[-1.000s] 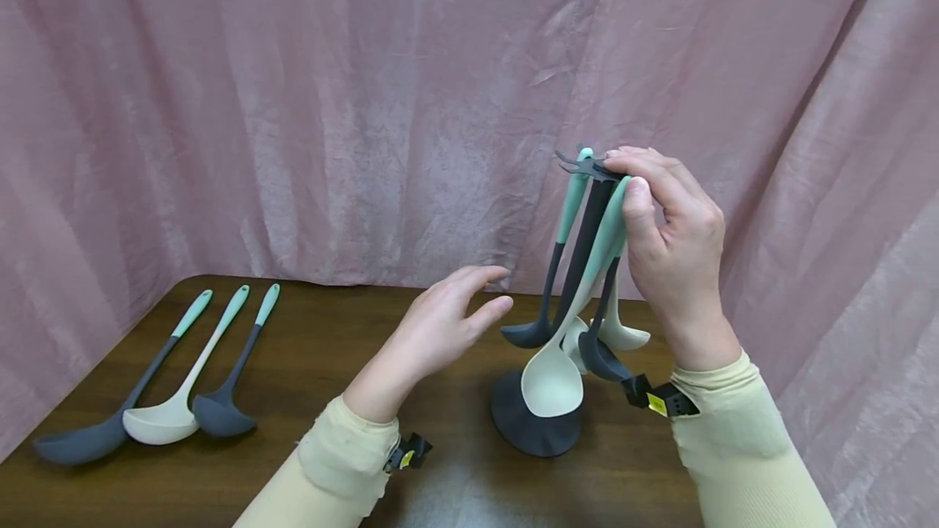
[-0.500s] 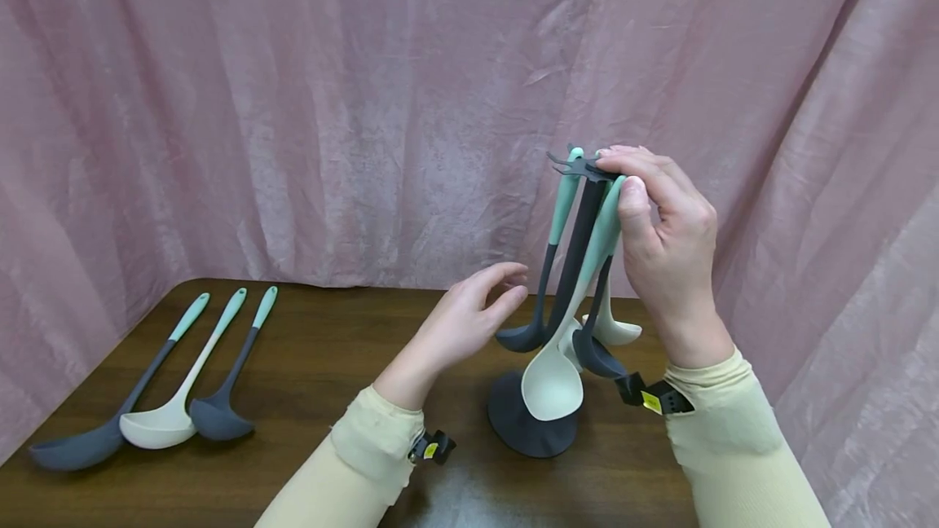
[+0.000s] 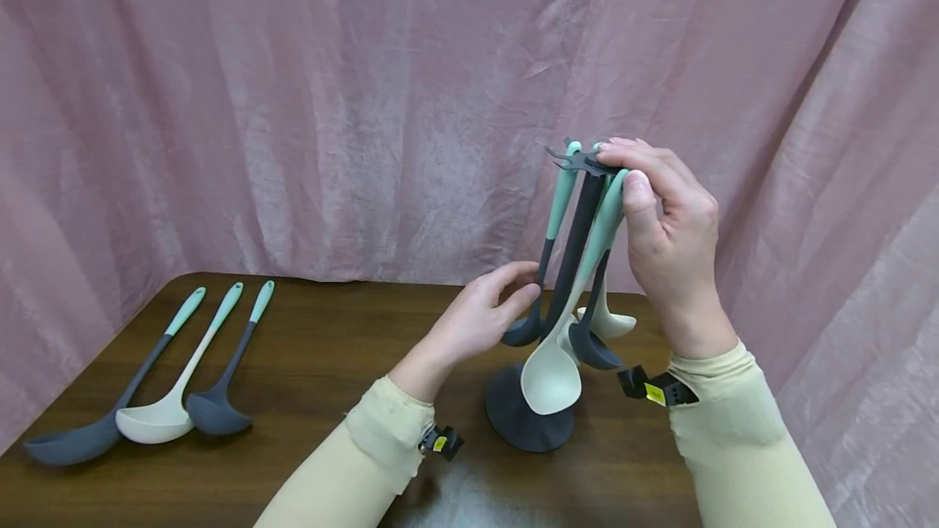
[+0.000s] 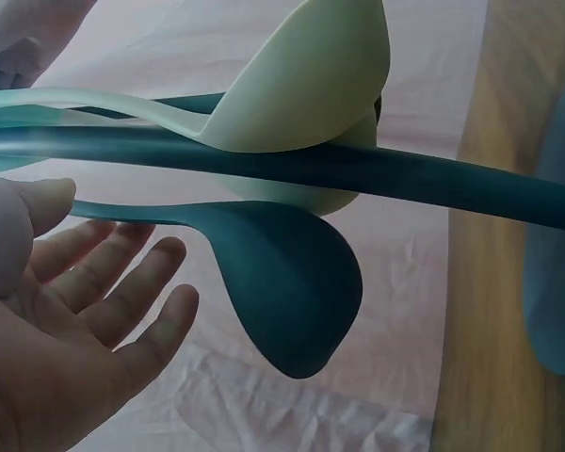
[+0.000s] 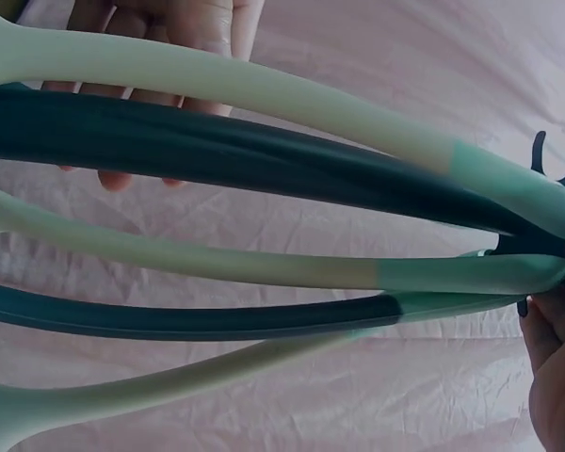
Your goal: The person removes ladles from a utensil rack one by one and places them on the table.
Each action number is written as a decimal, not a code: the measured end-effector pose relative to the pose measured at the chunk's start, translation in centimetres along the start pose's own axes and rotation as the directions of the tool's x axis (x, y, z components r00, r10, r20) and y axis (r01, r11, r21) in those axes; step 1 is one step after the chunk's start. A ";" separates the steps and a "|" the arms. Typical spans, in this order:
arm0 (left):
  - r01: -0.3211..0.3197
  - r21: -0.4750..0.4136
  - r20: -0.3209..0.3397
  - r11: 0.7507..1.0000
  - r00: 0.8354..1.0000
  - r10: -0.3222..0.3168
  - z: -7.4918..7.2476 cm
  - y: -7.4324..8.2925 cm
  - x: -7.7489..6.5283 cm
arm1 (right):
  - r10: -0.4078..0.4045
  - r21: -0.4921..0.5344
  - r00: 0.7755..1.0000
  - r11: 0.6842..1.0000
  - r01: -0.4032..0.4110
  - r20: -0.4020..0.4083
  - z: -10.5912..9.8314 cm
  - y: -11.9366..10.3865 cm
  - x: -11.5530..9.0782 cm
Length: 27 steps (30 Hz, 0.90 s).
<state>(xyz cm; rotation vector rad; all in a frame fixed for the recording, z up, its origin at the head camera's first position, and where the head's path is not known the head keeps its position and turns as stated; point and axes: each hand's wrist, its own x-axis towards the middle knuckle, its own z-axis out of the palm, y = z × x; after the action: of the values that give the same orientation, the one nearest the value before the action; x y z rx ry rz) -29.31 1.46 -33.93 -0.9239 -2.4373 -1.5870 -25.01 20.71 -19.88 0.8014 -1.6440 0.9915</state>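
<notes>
A dark grey utensil stand (image 3: 528,426) holds several ladles with mint handles by hooks at its top. My right hand (image 3: 671,226) grips that top, fingers over the hooks and thumb down beside a handle. At the stand's left hangs a dark ladle (image 3: 519,332); my left hand (image 3: 480,312) is at its stem. In the left wrist view, the stem of this dark ladle (image 4: 287,282) passes between my thumb and loosely spread fingers; whether they touch it is unclear. A cream ladle (image 3: 550,381) hangs in front, with another dark ladle (image 3: 594,349) to its right.
Three more utensils lie side by side at the table's left: a long dark ladle (image 3: 77,442), a white ladle (image 3: 156,422) and a smaller dark ladle (image 3: 218,412). Pink curtains (image 3: 381,104) hang behind and beside the wooden table (image 3: 345,332).
My left hand has moved right, from beside the stand to the stem of the dark ladle hanging at its left. My right hand keeps its hold on the stand's top.
</notes>
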 end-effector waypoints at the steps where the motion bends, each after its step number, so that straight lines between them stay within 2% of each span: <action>1: 0.002 -0.003 -0.001 1.000 1.000 -0.002 0.0 0.0 0.0 | 0.001 0.005 1.000 1.000 -0.001 0.005 0.0 0.0 0.0; 7: 0.012 -0.011 0.009 1.000 1.000 -0.012 0.2 0.1 0.2 | 0.002 0.044 1.000 0.999 -0.002 0.006 -0.1 0.6 0.2; 13: -0.011 -0.031 0.027 0.999 1.000 0.012 0.6 0.0 0.3 | 0.004 0.086 1.000 0.996 -0.004 -0.006 -0.1 1.0 0.2; 20: -0.019 -0.028 0.006 0.999 1.000 0.019 0.6 -0.1 0.4 | 0.014 0.096 1.000 0.995 -0.014 -0.006 -0.1 1.0 0.2; 24: -0.010 -0.041 0.013 0.999 1.000 0.011 0.5 0.1 0.4 | 0.011 0.105 1.000 0.994 -0.010 -0.003 -0.1 0.8 0.2; 27: 0.005 -0.050 0.013 0.999 1.000 -0.004 0.6 0.1 0.5 | 0.007 0.084 1.000 0.996 -0.007 0.007 -0.3 1.4 0.1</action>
<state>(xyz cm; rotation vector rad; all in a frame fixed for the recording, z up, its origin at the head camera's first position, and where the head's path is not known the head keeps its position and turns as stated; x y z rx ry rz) -29.55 2.23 -33.89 -0.9400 -2.4202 -1.6561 -26.15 21.56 -20.08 0.8561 -1.6203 1.0699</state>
